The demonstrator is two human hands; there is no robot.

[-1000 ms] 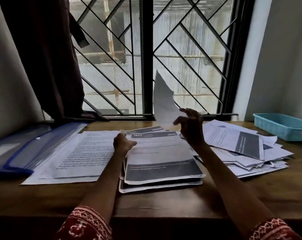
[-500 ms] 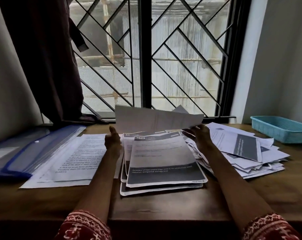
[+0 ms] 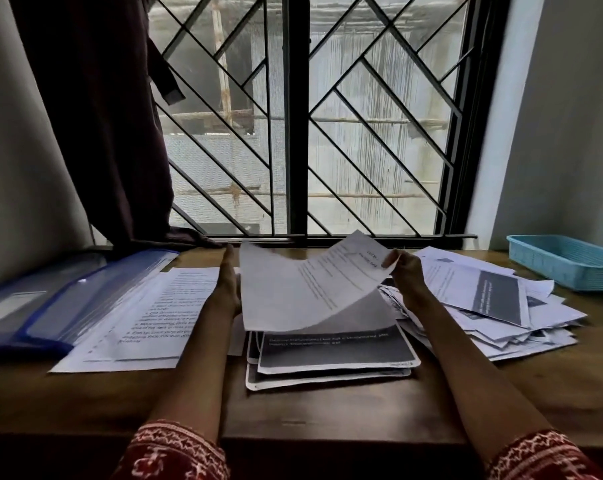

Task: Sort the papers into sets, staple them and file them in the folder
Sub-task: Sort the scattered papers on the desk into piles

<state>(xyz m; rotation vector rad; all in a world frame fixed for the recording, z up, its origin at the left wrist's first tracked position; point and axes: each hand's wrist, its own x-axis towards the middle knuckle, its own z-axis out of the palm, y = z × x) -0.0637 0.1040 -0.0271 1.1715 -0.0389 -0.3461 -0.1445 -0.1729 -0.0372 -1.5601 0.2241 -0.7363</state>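
Here my right hand [image 3: 405, 277] pinches the limp, light sheet [image 3: 307, 289] by its corner; my left hand [image 3: 228, 289] lies flat, released, alongside.

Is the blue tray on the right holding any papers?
No, the blue tray shows only its bare ribbed floor; the loose papers lie on the desk beside it.

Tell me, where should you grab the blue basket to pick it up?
Grip the basket by its long near rim, coming from above. It sits open side up on the table, and that edge shows bare, with no handle visible.
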